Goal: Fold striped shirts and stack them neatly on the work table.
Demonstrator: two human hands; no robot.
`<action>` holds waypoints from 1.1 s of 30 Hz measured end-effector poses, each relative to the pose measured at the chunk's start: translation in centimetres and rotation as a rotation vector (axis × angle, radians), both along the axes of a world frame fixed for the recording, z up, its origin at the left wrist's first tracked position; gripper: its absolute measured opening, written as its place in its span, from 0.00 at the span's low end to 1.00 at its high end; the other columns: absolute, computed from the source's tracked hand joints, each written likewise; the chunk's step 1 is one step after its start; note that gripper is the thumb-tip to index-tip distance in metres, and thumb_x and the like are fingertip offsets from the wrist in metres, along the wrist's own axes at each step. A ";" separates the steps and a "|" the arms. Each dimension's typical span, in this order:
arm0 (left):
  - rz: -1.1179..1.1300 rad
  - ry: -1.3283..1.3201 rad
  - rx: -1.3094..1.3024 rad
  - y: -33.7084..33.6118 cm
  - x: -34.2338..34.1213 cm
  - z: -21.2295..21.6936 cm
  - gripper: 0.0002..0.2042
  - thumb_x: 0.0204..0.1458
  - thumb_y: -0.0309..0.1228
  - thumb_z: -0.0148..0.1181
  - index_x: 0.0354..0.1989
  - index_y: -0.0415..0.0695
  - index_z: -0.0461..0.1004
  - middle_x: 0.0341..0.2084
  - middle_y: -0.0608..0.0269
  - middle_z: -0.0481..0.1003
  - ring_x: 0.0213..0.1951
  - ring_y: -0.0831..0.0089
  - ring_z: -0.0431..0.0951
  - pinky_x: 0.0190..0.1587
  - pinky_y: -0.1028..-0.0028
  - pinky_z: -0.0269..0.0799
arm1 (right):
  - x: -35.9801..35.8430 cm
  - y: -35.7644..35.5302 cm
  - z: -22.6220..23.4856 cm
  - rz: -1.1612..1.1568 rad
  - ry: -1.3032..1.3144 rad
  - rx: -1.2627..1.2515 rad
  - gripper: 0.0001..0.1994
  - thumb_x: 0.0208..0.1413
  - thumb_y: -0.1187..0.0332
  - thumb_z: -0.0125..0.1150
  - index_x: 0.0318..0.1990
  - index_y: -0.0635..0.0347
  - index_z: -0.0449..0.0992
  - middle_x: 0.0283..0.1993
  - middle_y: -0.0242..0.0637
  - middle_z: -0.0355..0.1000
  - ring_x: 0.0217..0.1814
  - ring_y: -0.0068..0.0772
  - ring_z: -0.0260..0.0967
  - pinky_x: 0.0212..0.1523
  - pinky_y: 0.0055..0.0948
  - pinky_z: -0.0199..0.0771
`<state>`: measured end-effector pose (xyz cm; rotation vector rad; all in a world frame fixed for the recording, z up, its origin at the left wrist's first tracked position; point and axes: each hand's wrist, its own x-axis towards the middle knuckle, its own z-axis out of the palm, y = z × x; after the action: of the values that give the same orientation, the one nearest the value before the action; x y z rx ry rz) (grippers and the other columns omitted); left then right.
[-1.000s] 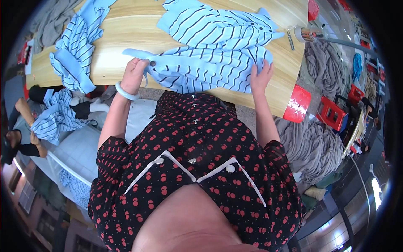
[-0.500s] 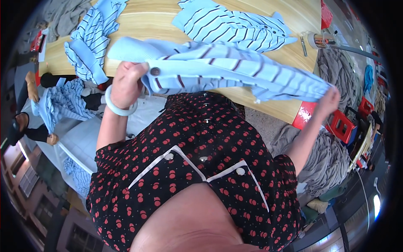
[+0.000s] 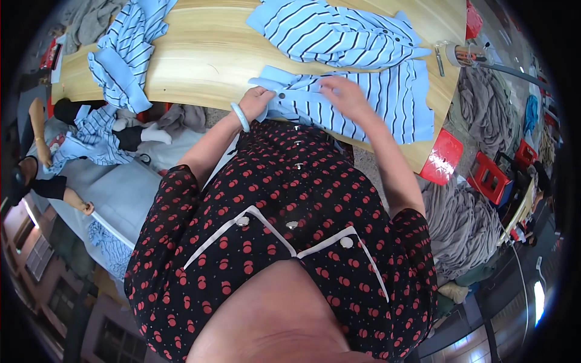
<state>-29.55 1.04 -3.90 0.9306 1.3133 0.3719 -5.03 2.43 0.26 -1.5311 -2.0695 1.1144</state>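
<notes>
A light blue shirt (image 3: 387, 100) with dark stripes lies at the near edge of the table, its right part spread flat. My left hand (image 3: 256, 101), with a pale bangle at the wrist, is closed on the shirt's left end by a dark button. Above the plain blue button band hovers or rests my right hand (image 3: 346, 98), its fingers bent and apart; whether the fingertips touch cloth is unclear. Behind it lies another striped shirt (image 3: 339, 37) with several buttons. A third striped garment (image 3: 124, 57) lies crumpled at the table's far left.
The wooden table (image 3: 200, 54) bears a cup of pens (image 3: 469, 55) and a small metal tool (image 3: 439, 62) at its right. Grey cloth (image 3: 460, 227) is heaped on the right, near a red stool (image 3: 489, 178). At left, another person's hand (image 3: 43, 157) touches a striped garment (image 3: 85, 148).
The shirt, held stretched in the air before, has come down onto the table. My right hand let go of its right end and moved left to the button band. My left hand shifted right.
</notes>
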 end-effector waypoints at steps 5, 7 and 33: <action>0.097 -0.145 -0.071 -0.5 -0.5 -1.8 0.12 0.45 0.34 0.50 0.29 0.36 0.70 0.21 0.67 0.70 0.24 0.82 0.66 0.29 0.81 0.61 | -3.0 -0.9 -2.1 0.156 0.010 0.024 0.11 0.44 0.64 0.52 0.35 0.59 0.70 0.32 0.39 0.69 0.34 0.38 0.65 0.42 0.32 0.61; 0.083 -0.087 -0.111 -0.6 -0.4 -1.4 0.13 0.45 0.34 0.49 0.30 0.35 0.70 0.21 0.65 0.70 0.25 0.81 0.66 0.29 0.81 0.62 | -2.7 -1.2 -2.8 0.207 0.015 0.067 0.09 0.42 0.66 0.54 0.30 0.60 0.70 0.27 0.39 0.67 0.31 0.39 0.64 0.37 0.34 0.62; -0.720 0.537 0.258 4.1 5.7 -1.1 0.25 0.37 0.49 0.54 0.29 0.34 0.70 0.25 0.47 0.72 0.32 0.56 0.72 0.35 0.67 0.66 | -3.6 -5.8 -4.1 -0.001 -0.009 0.153 0.05 0.40 0.69 0.52 0.23 0.60 0.71 0.20 0.41 0.65 0.26 0.41 0.64 0.31 0.37 0.63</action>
<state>-23.80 5.15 -4.95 1.7229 1.3119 -0.3000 -8.61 -3.40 -3.79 -1.4664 -2.1067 0.9265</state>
